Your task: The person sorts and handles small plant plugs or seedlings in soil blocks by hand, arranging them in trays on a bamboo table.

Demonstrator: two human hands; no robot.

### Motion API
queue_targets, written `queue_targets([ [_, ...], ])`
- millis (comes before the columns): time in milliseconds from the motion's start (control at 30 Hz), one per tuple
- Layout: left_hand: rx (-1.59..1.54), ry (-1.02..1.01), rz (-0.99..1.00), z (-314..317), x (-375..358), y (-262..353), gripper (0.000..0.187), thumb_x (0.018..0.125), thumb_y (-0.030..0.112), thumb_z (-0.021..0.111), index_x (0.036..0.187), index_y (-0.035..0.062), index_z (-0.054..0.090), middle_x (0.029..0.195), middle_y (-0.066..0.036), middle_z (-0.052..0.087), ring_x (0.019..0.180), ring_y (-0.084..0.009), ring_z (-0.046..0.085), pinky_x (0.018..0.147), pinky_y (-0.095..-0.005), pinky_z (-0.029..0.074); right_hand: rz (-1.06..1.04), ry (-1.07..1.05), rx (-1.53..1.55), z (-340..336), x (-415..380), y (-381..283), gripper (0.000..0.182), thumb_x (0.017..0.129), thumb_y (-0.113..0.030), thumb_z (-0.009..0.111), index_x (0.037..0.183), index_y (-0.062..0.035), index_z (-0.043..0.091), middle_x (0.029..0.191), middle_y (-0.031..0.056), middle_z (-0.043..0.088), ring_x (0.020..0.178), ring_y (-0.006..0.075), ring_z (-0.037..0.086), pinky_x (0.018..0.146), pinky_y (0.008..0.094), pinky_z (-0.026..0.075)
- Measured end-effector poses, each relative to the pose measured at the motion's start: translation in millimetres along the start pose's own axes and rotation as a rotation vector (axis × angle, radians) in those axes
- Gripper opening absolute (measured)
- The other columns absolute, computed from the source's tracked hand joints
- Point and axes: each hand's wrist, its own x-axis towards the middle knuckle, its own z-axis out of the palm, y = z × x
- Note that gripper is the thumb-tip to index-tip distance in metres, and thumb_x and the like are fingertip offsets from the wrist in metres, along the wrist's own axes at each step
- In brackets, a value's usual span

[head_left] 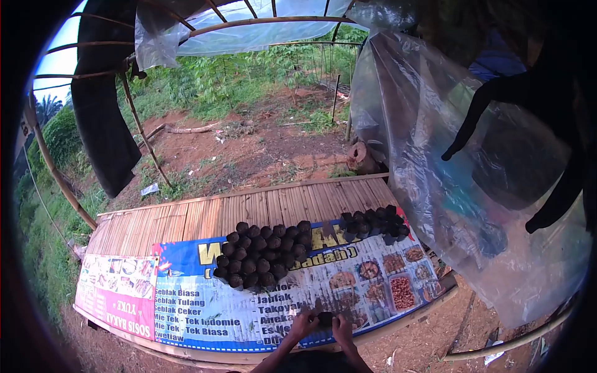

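Note:
My left hand (303, 325) and my right hand (341, 327) are close together near the front edge of the bamboo table. Between them is a small black bag or cup (324, 319), gripped from both sides with curled fingers. Dark smudges mark the banner around it. Beyond my hands stands a tight cluster of round, dark cups that look filled with soil (261, 253). Farther right lies a second pile of black pieces (375, 222), flatter and more angular.
A printed food banner (205, 311) covers the front of the bamboo-slat table (249, 209). Clear plastic sheeting (410, 124) hangs at the right, with dark cloth (528, 118) over it. Bamboo poles (140, 127) frame the shelter. Reddish soil and green plants lie beyond.

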Motion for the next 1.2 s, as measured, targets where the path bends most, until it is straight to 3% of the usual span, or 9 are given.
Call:
queue_targets([
  [133, 0.006, -0.053, -0.032, 1.2, 1.5, -4.5, 0.023, 0.076, 0.022, 0.064, 0.085, 0.0001, 0.063, 0.077, -0.019, 0.065, 0.071, -0.0319, 0.066, 0.066, -0.0402, 0.05, 0.035, -0.053, 0.04, 0.6, 8.4, 6.9, 0.021, 0.087, -0.023, 0.053, 0.079, -0.0035, 0.055, 0.072, 0.025, 0.059, 0.075, 0.0447, 0.058, 0.063, 0.0504, 0.043],
  [200, 0.01, -0.027, -0.014, -3.5, 3.7, 6.5, 0.023, 0.077, 0.022, 0.064, 0.085, 0.0001, 0.063, 0.075, -0.019, 0.064, 0.071, -0.032, 0.065, 0.066, -0.0405, 0.05, -0.123, 0.052, -0.047, -6.9, 5.1, -1.7, 0.019, 0.085, -0.019, 0.055, 0.079, -0.0007, 0.056, 0.066, 0.0216, 0.056, 0.066, 0.0401, 0.058, 0.058, 0.0462, 0.042],
  [433, 0.026, -0.021, -0.042, 2.7, 7.1, -1.4, 0.023, 0.078, 0.021, 0.062, 0.086, -0.0003, 0.063, 0.078, -0.019, 0.064, 0.074, -0.0327, 0.065, 0.067, -0.0412, 0.05, -0.062, 0.021, 0.001, 1.6, 14.0, 4.8, 0.017, 0.083, -0.015, 0.056, 0.076, -0.0002, 0.055, 0.069, 0.0218, 0.055, 0.069, 0.0409, 0.056, 0.06, 0.0471, 0.042],
  [500, -0.019, 0.037, -0.027, 5.0, 7.4, 2.2, 0.023, 0.078, 0.02, 0.062, 0.086, -0.0005, 0.062, 0.078, -0.02, 0.064, 0.074, -0.033, 0.065, 0.066, -0.0416, 0.049, -0.104, 0.067, -0.024, -5.5, 13.8, -6.0, 0.023, 0.086, -0.022, 0.054, 0.074, -0.0021, 0.053, 0.07, 0.0227, 0.058, 0.072, 0.0432, 0.058, 0.063, 0.051, 0.043],
  [633, -0.019, 0.045, -0.081, 7.1, 11.8, -6.5, 0.021, 0.077, 0.018, 0.063, 0.085, -0.0011, 0.061, 0.075, -0.019, 0.064, 0.071, -0.0337, 0.065, 0.066, -0.0413, 0.051, -0.157, 0.041, -0.067, 2.8, 22.0, 12.8, 0.022, 0.087, -0.019, 0.055, 0.076, -0.0005, 0.055, 0.071, 0.0205, 0.058, 0.071, 0.0403, 0.059, 0.061, 0.045, 0.044],
  [733, 0.058, 0.016, -0.024, -3.6, 15.4, 3.8, 0.021, 0.081, 0.021, 0.064, 0.086, -0.0001, 0.062, 0.074, -0.02, 0.065, 0.071, -0.0362, 0.065, 0.063, -0.0423, 0.051, -0.041, 0.06, -0.117, -10.6, 17.8, -12.8, 0.031, 0.089, -0.029, 0.056, 0.077, -0.0008, 0.06, 0.07, 0.0213, 0.06, 0.069, 0.0398, 0.06, 0.062, 0.0448, 0.046],
  [833, 0.081, 0.116, 0.006, -9.7, 24.3, 16.6, 0.024, 0.082, 0.024, 0.065, 0.088, 0.0012, 0.062, 0.074, -0.019, 0.065, 0.069, -0.0361, 0.065, 0.063, -0.043, 0.051, -0.009, 0.053, -0.202, -18.0, 16.5, -19.9, 0.039, 0.087, -0.037, 0.057, 0.075, -0.0007, 0.062, 0.066, 0.0212, 0.061, 0.065, 0.0393, 0.061, 0.061, 0.0442, 0.047],
  [1033, 0.184, 0.016, 0.072, -12.5, 34.6, 24.9, 0.024, 0.08, 0.024, 0.066, 0.09, 0.0028, 0.064, 0.078, -0.018, 0.066, 0.073, -0.0342, 0.065, 0.067, -0.0432, 0.05, 0.101, -0.132, -0.229, -13.3, 12.3, -11.8, 0.039, 0.085, -0.037, 0.058, 0.072, -0.001, 0.063, 0.068, 0.0211, 0.062, 0.07, 0.0394, 0.062, 0.061, 0.0465, 0.048],
  [1200, 0.306, 0.011, 0.075, -1.0, 38.0, 12.7, 0.017, 0.081, 0.019, 0.063, 0.083, 0.0028, 0.065, 0.077, -0.02, 0.064, 0.073, -0.0365, 0.063, 0.068, -0.0458, 0.049, 0.029, -0.101, -0.199, -11.9, 16.0, -16.8, 0.03, 0.082, -0.031, 0.058, 0.075, -0.0017, 0.063, 0.068, 0.0215, 0.061, 0.071, 0.0399, 0.062, 0.063, 0.0469, 0.048],
])
